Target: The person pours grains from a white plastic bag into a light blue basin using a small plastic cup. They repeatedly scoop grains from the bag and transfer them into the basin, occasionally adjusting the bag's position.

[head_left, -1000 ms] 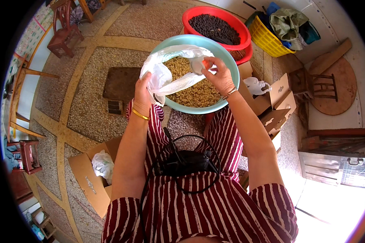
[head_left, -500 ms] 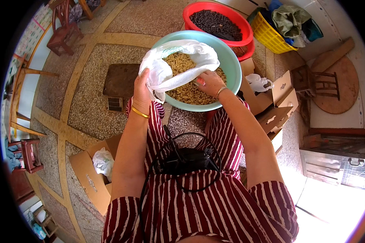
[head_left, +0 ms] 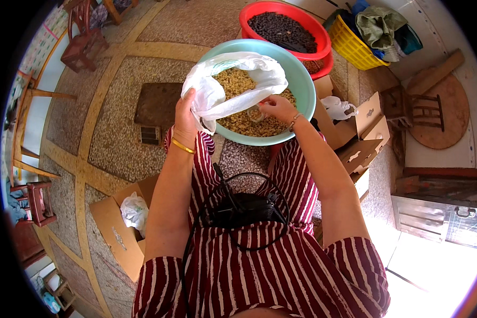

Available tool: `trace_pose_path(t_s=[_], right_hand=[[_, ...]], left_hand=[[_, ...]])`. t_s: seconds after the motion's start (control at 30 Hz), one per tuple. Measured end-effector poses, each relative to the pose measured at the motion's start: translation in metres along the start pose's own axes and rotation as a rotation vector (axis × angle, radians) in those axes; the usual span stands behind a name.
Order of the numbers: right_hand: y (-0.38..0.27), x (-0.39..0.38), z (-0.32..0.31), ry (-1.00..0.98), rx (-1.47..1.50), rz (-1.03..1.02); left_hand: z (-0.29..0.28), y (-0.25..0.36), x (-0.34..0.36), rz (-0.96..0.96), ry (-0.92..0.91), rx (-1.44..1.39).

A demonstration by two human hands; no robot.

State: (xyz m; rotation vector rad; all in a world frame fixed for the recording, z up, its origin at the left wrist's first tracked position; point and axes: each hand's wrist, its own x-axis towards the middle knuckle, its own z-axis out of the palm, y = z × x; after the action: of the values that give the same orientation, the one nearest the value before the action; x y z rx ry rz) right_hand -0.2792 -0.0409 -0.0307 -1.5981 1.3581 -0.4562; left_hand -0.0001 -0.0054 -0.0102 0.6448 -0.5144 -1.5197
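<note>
In front of my knees stands a pale blue-green basin (head_left: 308,98) holding many small yellowish-tan kernels (head_left: 270,127). My left hand (head_left: 185,114) is closed on the near left edge of a white plastic bag (head_left: 225,108), whose wide mouth gapes over the basin. More kernels show inside that mouth. At the bag's right edge, my right hand (head_left: 282,108) grips a small clear scoop-like cup (head_left: 256,114), low over the kernels. The cup's handle is mostly hidden by my fingers, with a bit of red showing there.
Beyond the basin, a red basin (head_left: 320,40) of dark nuts rests on another red one. A yellow basket (head_left: 350,47) of cloths is at the far right. Cardboard boxes (head_left: 368,119) stand right; another box (head_left: 111,228) with a white bag is at left.
My right hand has lifted and turned slightly to the right, bringing the clear cup into view over the kernels. My left hand and the bag stay almost in place.
</note>
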Motion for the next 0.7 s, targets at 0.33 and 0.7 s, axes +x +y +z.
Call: trace_pose_path(t_s=[0.33, 0.7], right_hand=[[-0.014, -0.025, -0.007, -0.128, 0.615, 0.223], [-0.052, -0.015, -0.028, 0.037, 0.698, -0.018]], left_hand=[[0.006, 0.001, 0.000, 0.002, -0.006, -0.039], [0.002, 0.002, -0.002, -0.003, 0.025, -0.004]])
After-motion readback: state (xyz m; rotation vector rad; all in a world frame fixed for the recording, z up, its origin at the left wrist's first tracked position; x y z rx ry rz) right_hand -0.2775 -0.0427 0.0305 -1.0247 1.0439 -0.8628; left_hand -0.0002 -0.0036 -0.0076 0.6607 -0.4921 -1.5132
